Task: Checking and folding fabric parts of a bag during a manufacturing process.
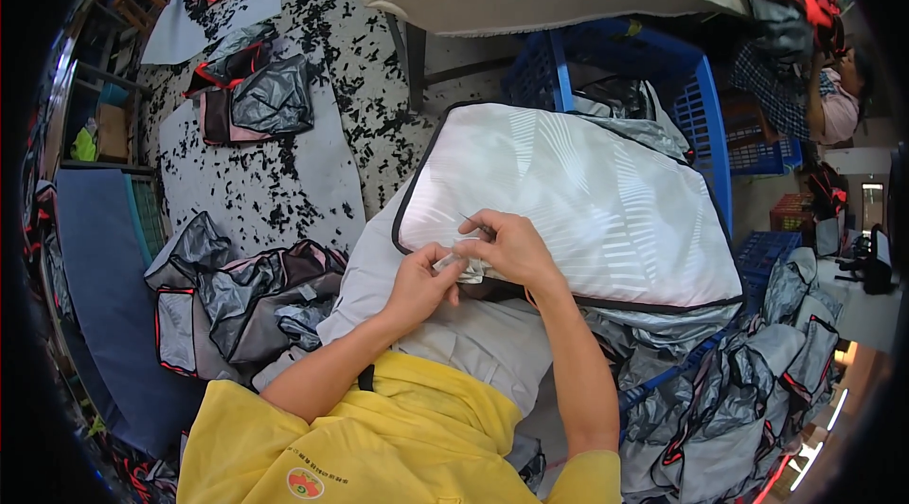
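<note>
Two bare hands meet in the head view just by the near left edge of a white patterned panel (568,191) with black binding; the left hand (421,288) comes in from the lower left, its forearm slanting up and to the right, and its thumb and index finger are pinched on a small pale piece (475,270); the right hand (516,251) reaches from the lower right, its forearm rising steeply and leaning left, fingers bent across toward the left fingertips, index finger arched above the thumb; whether the right fingers also grip the small pale piece, I cannot tell; that piece sits between the hands, beside the black binding; the white patterned panel lies partly over pale grey trousers (464,343), its far side near a blue crate (708,111)
</note>
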Demonstrator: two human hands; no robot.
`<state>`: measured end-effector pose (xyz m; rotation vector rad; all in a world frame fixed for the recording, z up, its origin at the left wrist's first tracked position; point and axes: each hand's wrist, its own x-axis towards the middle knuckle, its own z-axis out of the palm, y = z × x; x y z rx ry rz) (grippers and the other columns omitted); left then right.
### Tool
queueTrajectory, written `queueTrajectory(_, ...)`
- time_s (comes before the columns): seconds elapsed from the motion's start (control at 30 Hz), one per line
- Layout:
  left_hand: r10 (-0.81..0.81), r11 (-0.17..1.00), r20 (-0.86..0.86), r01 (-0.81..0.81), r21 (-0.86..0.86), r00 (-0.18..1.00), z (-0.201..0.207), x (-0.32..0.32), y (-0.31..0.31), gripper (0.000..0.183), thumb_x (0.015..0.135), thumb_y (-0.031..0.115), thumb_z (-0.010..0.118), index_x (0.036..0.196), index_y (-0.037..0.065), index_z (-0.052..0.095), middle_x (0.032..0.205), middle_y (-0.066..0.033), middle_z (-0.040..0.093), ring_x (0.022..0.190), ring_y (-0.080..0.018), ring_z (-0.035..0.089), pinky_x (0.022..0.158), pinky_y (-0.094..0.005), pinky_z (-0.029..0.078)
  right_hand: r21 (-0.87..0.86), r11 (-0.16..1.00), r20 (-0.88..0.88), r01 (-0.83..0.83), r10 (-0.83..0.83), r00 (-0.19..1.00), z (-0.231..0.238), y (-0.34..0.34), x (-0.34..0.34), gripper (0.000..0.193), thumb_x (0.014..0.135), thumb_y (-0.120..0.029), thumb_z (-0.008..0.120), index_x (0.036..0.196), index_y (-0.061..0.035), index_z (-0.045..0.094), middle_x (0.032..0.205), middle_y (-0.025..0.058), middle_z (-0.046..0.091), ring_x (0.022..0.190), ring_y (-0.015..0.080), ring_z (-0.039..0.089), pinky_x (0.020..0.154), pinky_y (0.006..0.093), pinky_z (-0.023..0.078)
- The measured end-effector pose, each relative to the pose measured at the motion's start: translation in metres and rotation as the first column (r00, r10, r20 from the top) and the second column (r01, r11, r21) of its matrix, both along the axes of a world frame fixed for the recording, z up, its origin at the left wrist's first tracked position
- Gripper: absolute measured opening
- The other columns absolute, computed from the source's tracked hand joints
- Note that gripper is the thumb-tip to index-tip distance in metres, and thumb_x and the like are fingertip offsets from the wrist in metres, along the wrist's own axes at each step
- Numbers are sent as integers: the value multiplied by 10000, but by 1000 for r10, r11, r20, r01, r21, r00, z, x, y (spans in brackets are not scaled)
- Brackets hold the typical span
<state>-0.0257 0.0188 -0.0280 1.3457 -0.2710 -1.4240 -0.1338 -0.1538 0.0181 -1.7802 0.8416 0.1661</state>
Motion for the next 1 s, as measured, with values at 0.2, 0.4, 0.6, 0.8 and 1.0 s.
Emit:
queueTrajectory(0.2,62,997,-19,-63,-42,998,2,-3,-1,164,1020,158,706,952,29,631,767,-20,665,539,-67,586,495,-230,443,-20,1000,-22,5,-6,1000,-1,-1,-2,387,835,-275,836,1130,-39,753,840,136,747,764,236,701,721,360,540)
queueTrajectory(0.4,67,997,-36,-68,-21,997,3,-2,-1,156,1023,144,703,962,16,638,763,-19,659,526,-68,565,500,-238,460,107,992,81,66,-75,994,10,-6,-20,361,865,-75,814,1215,-32,736,913,32,713,835,103,634,771,283,537)
queueTrajectory(0.6,89,996,-68,-89,15,994,6,-6,1,133,1020,134,704,1024,10,654,778,-13,664,559,-70,605,515,-218,452,19,998,12,59,-59,998,10,9,-22,342,882,-73,800,1214,-27,731,869,43,710,806,107,645,756,279,532)
queueTrajectory(0.8,92,995,-82,-95,-39,992,2,-5,3,135,1025,127,693,1061,0,664,815,-10,671,592,-70,626,532,-223,474,-12,995,94,102,-100,990,4,14,-25,302,892,-69,777,1187,-25,731,847,52,699,775,117,645,737,276,527)
queueTrajectory(1.0,69,998,18,-69,-3,997,3,-4,-1,138,1014,137,708,1009,3,675,801,-20,677,563,-70,610,513,-223,454,-16,993,80,119,-118,990,0,16,-25,282,897,-68,768,1171,-16,730,831,41,684,762,109,631,717,275,517)
